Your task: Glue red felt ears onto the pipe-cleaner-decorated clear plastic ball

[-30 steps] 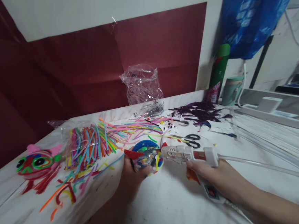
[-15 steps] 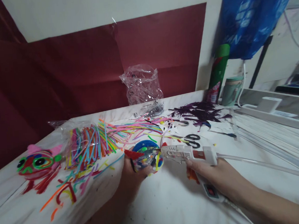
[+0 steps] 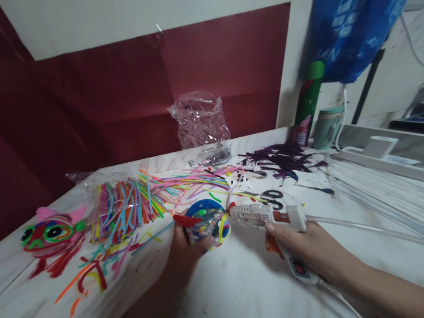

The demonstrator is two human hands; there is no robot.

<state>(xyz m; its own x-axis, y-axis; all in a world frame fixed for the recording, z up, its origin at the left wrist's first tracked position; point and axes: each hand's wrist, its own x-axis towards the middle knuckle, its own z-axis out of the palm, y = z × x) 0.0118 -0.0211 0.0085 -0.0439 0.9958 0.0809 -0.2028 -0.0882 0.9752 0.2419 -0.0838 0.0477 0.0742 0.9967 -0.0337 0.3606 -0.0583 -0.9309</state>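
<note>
Far left on the white counter (image 3: pixel 244 293) lies a finished pink-eared figure (image 3: pixel 51 233) with green-ringed eyes. Beside it sits a clear bag of coloured strips (image 3: pixel 128 209), with loose coloured offcuts (image 3: pixel 96 271) scattered in front. At centre the left hand (image 3: pixel 184 247) holds a small round ornament (image 3: pixel 207 223), blue on top and covered in many-coloured strips, just above the counter; its fingers are wrapped around the piece from below. The nozzle of a white glue gun (image 3: pixel 271 217) meets the ornament's right side. The right hand (image 3: pixel 307 247) grips the gun, fingers closed on its handle, with one at the orange trigger, and a clear glue stick trails from the rear. Behind the gun lie black-handled scissors (image 3: pixel 273 199), dark purple scraps (image 3: pixel 285 158) and a crumpled clear bag (image 3: pixel 199 120). At right stand a green can (image 3: pixel 308 102) and a pale green cup (image 3: pixel 327 128). The step in hand appears to be gluing at the ornament's side. The next move would call for a steady nozzle and a strip pressed on while the glue is soft.
</note>
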